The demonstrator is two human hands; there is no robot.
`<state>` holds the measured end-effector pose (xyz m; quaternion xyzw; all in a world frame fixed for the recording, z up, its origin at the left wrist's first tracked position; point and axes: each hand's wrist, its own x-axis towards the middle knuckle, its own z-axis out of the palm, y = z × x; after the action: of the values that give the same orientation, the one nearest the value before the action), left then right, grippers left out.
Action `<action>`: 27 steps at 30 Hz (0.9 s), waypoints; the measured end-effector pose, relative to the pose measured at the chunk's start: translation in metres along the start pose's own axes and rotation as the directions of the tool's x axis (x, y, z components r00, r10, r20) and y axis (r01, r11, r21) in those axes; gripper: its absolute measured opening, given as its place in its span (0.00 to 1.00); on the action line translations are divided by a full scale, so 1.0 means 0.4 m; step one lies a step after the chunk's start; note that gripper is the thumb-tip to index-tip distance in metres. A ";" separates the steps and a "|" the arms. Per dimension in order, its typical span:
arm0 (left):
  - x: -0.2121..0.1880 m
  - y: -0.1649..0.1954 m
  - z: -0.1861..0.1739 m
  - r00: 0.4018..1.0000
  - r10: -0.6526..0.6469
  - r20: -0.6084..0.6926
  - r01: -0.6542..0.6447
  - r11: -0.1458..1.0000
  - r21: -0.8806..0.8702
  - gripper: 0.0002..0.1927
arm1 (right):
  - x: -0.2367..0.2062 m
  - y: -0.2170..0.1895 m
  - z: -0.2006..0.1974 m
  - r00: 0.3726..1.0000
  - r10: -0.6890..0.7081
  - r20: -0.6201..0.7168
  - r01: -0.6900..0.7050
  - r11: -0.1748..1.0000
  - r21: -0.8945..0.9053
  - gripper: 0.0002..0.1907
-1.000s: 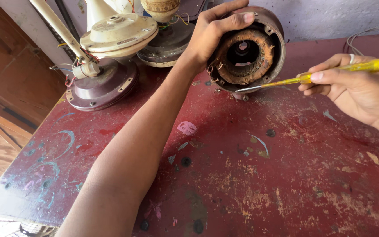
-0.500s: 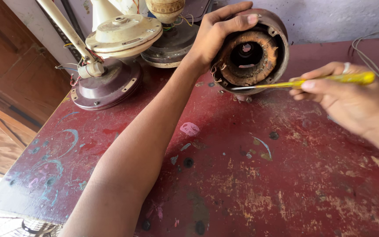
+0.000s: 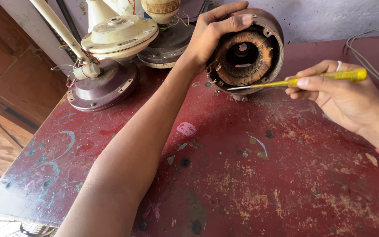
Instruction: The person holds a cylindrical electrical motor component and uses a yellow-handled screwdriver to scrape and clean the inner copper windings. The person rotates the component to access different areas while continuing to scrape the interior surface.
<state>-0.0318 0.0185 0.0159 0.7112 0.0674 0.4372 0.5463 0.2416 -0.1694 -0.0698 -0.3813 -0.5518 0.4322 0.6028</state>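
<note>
— Gripping what, exactly, at this worn red desk (image 3: 259, 184)?

— The left hand (image 3: 209, 37) clasps a rusty fan motor housing (image 3: 266, 41), tilted on edge at the desk's far side, its copper windings (image 3: 224, 70) facing the camera.

— And the right hand (image 3: 336, 94)?

— Fingers pinched around a yellow-handled screwdriver (image 3: 325, 77), its tip touching the housing's lower rim. Two dismantled ceiling fan motors (image 3: 110, 57) sit to the left.

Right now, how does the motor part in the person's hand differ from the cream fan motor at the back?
The held motor housing is tilted on edge, open, showing copper windings; the cream motor lies flat and closed. The first is dark and rusty, the second pale. Both are round.
</note>
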 end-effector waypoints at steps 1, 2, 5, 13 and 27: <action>-0.001 0.002 0.001 1.000 -0.002 0.001 0.002 1.000 -0.006 0.37 | 0.000 -0.002 0.000 0.999 0.007 0.032 -0.006 1.000 -0.009 0.05; -0.002 0.003 0.002 1.000 -0.006 0.002 0.006 1.000 -0.013 0.37 | -0.001 -0.005 0.001 0.998 0.016 0.063 -0.015 1.000 -0.018 0.05; -0.003 0.005 0.004 1.000 0.002 -0.009 -0.001 1.000 0.025 0.37 | -0.004 -0.009 0.005 0.993 0.066 0.093 -0.057 0.994 -0.091 0.06; -0.001 0.003 -0.002 1.000 -0.004 -0.027 0.004 1.000 0.020 0.37 | -0.012 -0.006 0.028 0.999 -0.025 0.035 0.026 0.999 -0.027 0.06; 0.001 -0.004 -0.002 0.999 0.020 -0.027 -0.020 1.000 0.017 0.29 | -0.008 -0.015 0.025 0.999 -0.028 0.032 0.029 1.000 -0.010 0.07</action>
<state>-0.0316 0.0201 0.0146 0.7106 0.0713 0.4517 0.5347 0.2323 -0.1745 -0.0643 -0.3697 -0.5690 0.4267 0.5979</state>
